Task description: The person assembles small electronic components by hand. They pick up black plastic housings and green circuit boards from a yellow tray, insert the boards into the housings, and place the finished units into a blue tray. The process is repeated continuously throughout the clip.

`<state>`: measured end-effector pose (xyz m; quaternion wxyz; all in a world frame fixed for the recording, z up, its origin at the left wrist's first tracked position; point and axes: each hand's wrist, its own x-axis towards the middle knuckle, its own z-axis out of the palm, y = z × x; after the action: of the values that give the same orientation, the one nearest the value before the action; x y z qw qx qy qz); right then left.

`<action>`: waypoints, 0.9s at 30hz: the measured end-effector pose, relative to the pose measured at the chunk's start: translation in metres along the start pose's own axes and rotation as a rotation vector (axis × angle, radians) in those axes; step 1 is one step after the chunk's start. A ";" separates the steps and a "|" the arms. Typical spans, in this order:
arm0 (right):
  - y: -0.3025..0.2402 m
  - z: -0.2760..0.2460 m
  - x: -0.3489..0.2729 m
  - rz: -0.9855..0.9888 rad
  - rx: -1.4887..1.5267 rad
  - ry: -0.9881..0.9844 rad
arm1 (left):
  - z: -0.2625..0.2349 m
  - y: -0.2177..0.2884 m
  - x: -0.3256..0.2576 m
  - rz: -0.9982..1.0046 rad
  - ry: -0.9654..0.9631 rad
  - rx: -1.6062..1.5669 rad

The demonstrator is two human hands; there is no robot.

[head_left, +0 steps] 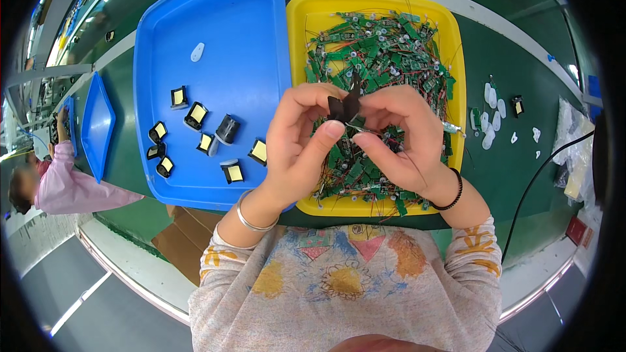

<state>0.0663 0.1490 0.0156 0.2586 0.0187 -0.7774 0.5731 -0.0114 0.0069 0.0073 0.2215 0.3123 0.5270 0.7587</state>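
Observation:
Between my hands, over the yellow tray (463, 124), is a thin black folded piece (344, 108) with an upright flap, its exact kind unclear. My left hand (301, 137) pinches its left side between thumb and fingers. On the other side, my right hand (405, 133) has thumb and fingers closed at the piece's right edge. Thin wires show near the right fingertips. Below the hands, a heap of green circuit boards (391, 42) with wires fills the yellow tray. Part of the held piece is hidden by my fingers.
A blue tray (147, 91) at left holds several black parts with pale yellow pads (233, 171) and a white oval piece (197, 52). White oval pieces (497, 120), a black cable (531, 189) and plastic bags (570, 137) lie at right. Another person (72, 179) sits far left.

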 end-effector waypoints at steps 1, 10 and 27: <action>0.000 0.000 0.000 0.036 0.036 0.010 | -0.001 0.000 0.000 -0.006 -0.009 0.013; 0.010 -0.003 0.000 -0.022 0.052 0.021 | 0.004 0.002 0.003 -0.131 0.034 -0.101; -0.002 -0.006 0.001 -0.016 -0.025 -0.114 | 0.000 0.001 0.000 0.000 -0.009 -0.055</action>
<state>0.0686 0.1544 0.0187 0.2189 0.0543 -0.7978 0.5591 -0.0115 0.0066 0.0088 0.2325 0.3097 0.5049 0.7714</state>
